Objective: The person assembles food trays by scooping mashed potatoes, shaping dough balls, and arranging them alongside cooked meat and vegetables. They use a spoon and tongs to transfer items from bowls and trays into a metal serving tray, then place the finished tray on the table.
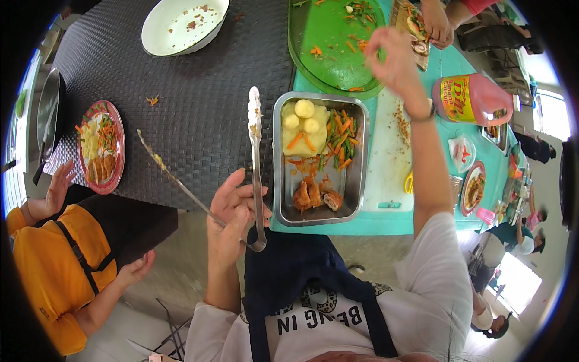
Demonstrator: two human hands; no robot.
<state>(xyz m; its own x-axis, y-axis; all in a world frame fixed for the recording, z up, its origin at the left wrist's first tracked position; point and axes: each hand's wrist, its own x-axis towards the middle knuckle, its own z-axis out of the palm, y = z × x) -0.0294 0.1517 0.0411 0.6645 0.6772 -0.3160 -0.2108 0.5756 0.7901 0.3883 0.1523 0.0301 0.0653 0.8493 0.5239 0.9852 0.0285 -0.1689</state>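
My left hand (229, 214) grips metal tongs (256, 163), whose two arms are spread wide, with food smears on their ends. Just right of it is a rectangular steel tray (279, 163). It holds mashed potato (291, 151), three pale yellow balls (304, 108), carrot and green bean strips (344, 145), and browned stuffed meat rolls (307, 196), one showing its cut face. Above the round green tray (301, 54), my right hand (392, 60) is raised, fingers curled in a pinch; whatever it holds is too small to make out. Vegetable scraps lie on that tray.
A co-worker's hands (437, 24) work at a board at the top. At right are a large red sauce jug (473, 99) and a white cutting board (386, 175). A person in orange (60, 253) stands left, near a plated meal (99, 148), wok (51, 108) and white bowl (187, 24).
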